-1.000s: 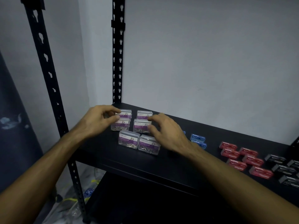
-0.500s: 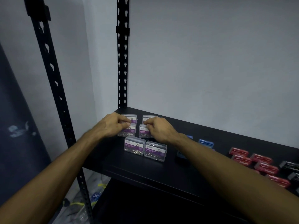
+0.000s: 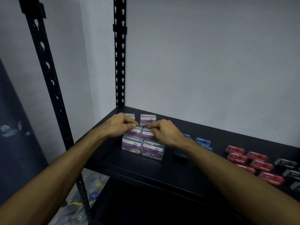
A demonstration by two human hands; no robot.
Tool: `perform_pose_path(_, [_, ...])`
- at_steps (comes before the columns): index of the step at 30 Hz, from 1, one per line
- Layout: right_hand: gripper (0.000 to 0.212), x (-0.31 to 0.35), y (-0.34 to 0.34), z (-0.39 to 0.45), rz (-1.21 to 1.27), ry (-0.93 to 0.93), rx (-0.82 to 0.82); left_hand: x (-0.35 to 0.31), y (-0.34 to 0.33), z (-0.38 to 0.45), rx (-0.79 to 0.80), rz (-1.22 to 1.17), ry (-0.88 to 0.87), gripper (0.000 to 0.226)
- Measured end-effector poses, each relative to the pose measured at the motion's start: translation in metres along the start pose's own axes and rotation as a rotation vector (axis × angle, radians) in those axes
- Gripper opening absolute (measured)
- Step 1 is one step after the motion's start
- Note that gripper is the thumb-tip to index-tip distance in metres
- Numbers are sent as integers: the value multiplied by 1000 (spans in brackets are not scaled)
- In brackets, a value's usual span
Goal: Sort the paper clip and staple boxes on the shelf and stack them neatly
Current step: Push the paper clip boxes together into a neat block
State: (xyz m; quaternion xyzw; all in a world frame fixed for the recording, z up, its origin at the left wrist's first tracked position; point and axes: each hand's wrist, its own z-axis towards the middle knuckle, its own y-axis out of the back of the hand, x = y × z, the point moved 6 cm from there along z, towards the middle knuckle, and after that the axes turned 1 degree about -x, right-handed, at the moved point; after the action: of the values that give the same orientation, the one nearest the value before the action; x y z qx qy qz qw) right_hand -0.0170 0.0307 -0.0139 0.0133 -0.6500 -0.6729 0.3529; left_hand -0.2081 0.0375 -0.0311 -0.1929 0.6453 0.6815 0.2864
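Here, from the head camera, our left hand (image 3: 119,125) and right hand (image 3: 164,132) meet over the middle row of paper clip boxes (image 3: 142,143) at the left end of the black shelf (image 3: 129,168); both grips curl and pinch box edges; the clear plastic is hard and slick, so we judge a nudge could skew neighbours; red staple boxes (image 3: 253,158) lie well apart, flat cardboard.

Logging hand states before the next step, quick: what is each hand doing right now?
Left hand: fingers curled onto the middle-left paper clip box, gripping it.
Right hand: fingers curled onto the middle-right paper clip box, gripping it.
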Motion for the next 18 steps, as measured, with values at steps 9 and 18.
perform_pose_path(9, [29, -2, 7, -22, 24, 7, 18, -20, -5, -14, 107, 1, -62, 20])
perform_pose_path(18, [28, 0, 7, -32, 17, 20, 22, -25, -6, -22, 180, 31, -86, 21])
